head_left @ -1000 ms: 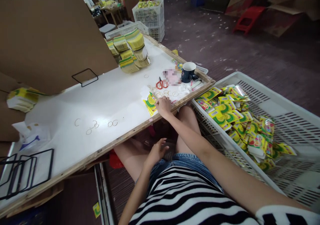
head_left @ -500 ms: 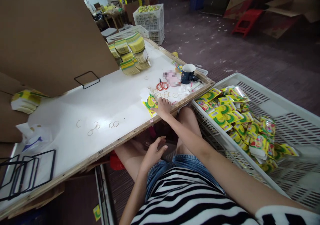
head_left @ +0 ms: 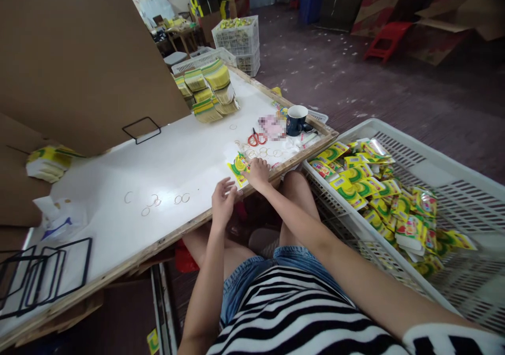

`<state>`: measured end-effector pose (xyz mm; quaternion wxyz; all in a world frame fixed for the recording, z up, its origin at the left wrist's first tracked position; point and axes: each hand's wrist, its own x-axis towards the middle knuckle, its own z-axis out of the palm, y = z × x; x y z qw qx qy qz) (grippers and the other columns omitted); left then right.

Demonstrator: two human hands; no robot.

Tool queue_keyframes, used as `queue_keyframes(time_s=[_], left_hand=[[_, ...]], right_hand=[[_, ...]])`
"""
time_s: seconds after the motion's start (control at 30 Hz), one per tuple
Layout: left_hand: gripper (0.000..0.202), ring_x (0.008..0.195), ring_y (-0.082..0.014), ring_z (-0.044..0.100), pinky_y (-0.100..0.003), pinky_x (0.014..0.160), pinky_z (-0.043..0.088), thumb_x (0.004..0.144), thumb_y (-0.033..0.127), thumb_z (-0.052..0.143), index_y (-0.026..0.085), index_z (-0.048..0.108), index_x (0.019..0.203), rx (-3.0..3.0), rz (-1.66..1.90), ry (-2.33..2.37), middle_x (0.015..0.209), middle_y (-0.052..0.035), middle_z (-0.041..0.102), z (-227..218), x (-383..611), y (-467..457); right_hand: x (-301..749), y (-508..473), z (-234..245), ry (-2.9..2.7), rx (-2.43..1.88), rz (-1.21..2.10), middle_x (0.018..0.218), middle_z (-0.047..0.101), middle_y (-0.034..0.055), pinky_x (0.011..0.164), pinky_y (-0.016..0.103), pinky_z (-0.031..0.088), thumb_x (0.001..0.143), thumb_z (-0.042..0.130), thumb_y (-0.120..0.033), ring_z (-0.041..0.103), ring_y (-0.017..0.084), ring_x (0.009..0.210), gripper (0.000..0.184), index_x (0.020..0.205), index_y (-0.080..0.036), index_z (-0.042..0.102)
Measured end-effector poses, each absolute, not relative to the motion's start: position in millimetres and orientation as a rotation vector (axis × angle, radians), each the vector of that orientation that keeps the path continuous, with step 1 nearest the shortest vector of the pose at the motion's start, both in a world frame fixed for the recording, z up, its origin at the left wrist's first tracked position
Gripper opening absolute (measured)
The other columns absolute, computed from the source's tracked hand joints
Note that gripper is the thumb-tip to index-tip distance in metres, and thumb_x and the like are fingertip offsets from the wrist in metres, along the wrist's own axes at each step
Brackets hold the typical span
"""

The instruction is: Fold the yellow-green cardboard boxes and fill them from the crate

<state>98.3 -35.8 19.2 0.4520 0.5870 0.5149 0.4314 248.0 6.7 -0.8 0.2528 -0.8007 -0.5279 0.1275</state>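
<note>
A small yellow-and-green packet [head_left: 237,169] lies at the front edge of the white table, with a printed curved design on it. My right hand [head_left: 258,173] rests over its right side, fingers curled and thumb on the packet; the fingertips are partly hidden. Left of the packet, my left hand [head_left: 223,201] hovers at the table's wooden edge, its fingers apart and nothing in them. Behind the packet lie several rubber bands [head_left: 263,153] and red-handled scissors [head_left: 257,139].
A white plastic crate [head_left: 465,186] holding several yellow packets stands at my right. Stacks of yellow-green cards [head_left: 216,74] sit at the table's far end. A dark mug [head_left: 296,122] stands at the right corner. Black wire frames [head_left: 59,271] stand at the left.
My left hand has risen from my lap to the table edge, left of the packet. My right hand stays on the packet. The view has shifted slightly.
</note>
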Motion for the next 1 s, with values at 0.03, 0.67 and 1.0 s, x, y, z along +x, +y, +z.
queue_keyframes(time_s=[0.03,0.67,1.0], left_hand=[[0.037,0.096,-0.0202,0.066,-0.037,0.086,0.052,0.077,0.029,0.067,0.017,0.058,0.11,1.427,1.095,1.341,0.108,-0.0118,0.067,15,101,-20],[0.036,0.06,-0.0124,0.061,-0.026,0.062,0.051,0.065,0.021,0.067,0.015,0.055,0.098,1.215,1.361,1.293,0.067,0.002,0.062,-16,125,30],[0.027,0.061,-0.0108,0.057,-0.023,0.061,0.046,0.063,0.032,0.07,0.016,0.053,0.077,1.096,1.448,1.269,0.067,0.0019,0.059,-13,124,31]], right_hand=[[248,7,-1,-1.432,-2.175,0.346,0.114,0.061,0.018,0.092,0.042,0.038,0.079,0.068,-0.035,0.051,0.031,0.11,0.039,0.108,-0.012,0.058],[252,-1,-10,-1.375,-1.797,0.443,0.101,0.071,0.0069,0.088,0.033,0.039,0.089,0.053,-0.031,0.06,0.022,0.096,0.024,0.107,-0.018,0.061],[266,4,-9,-1.313,-1.638,0.596,0.083,0.072,0.0017,0.069,0.023,0.046,0.091,0.041,-0.025,0.063,0.015,0.076,0.028,0.087,-0.017,0.067]])
